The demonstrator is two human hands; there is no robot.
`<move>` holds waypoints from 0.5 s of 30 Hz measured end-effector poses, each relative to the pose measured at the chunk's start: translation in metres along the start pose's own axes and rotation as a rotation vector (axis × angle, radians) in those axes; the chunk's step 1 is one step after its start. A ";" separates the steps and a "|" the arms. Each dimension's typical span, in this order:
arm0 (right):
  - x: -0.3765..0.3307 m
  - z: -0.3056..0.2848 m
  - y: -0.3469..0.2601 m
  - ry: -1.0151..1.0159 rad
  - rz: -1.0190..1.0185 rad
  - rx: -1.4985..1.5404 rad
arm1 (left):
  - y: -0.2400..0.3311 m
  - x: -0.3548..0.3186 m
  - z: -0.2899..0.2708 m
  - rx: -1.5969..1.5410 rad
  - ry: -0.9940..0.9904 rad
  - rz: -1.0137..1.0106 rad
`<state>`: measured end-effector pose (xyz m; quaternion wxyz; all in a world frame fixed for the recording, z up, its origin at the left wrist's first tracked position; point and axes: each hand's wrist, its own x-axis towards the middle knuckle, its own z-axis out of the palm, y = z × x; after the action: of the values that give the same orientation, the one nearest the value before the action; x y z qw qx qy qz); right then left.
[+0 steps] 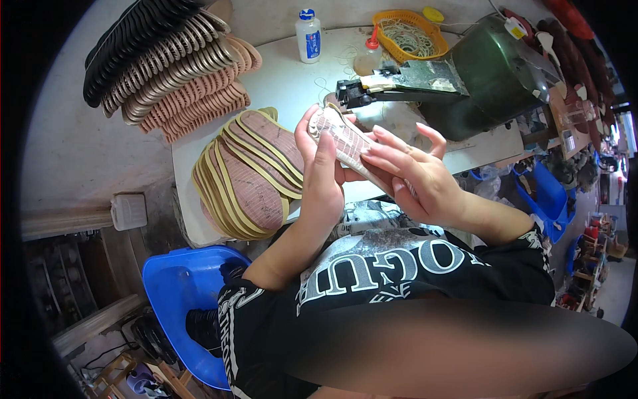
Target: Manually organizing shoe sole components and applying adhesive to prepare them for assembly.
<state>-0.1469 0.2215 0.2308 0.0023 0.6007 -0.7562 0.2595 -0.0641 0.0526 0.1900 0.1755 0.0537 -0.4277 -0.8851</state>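
Bright even light; fisheye bending, dark rim; lower blur

A stack of pink, yellow-edged insoles [249, 176] is laid on the white bench [286, 80]. A glue bottle [308, 36] and orange basket [407, 33] are set behind; a blue tub [179, 286] is placed below.

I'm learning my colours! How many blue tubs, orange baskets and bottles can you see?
Blue tub: 1
Orange basket: 1
Bottles: 2, a white one with a blue cap and a clear one with a red tip
Total: 4
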 end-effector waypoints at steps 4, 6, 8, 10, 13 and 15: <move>-0.007 -0.008 -0.003 0.073 -0.028 -0.021 | -0.003 0.004 0.001 0.030 0.021 -0.013; -0.006 -0.009 -0.002 0.053 0.013 -0.051 | -0.006 0.006 0.003 -0.009 0.014 -0.010; -0.004 -0.007 0.000 0.023 0.021 -0.106 | -0.007 0.008 0.003 -0.031 0.031 -0.009; -0.004 -0.004 0.001 0.062 0.011 -0.029 | -0.008 0.009 0.003 -0.040 0.037 -0.020; -0.009 -0.005 0.003 0.101 0.026 0.058 | -0.012 0.011 0.003 -0.010 0.077 -0.045; -0.011 -0.005 0.004 0.089 0.035 0.063 | -0.014 0.014 0.001 -0.016 0.063 -0.051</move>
<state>-0.1487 0.2344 0.2303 0.0123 0.5751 -0.7572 0.3095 -0.0813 0.0560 0.1805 0.1666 0.0911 -0.4131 -0.8907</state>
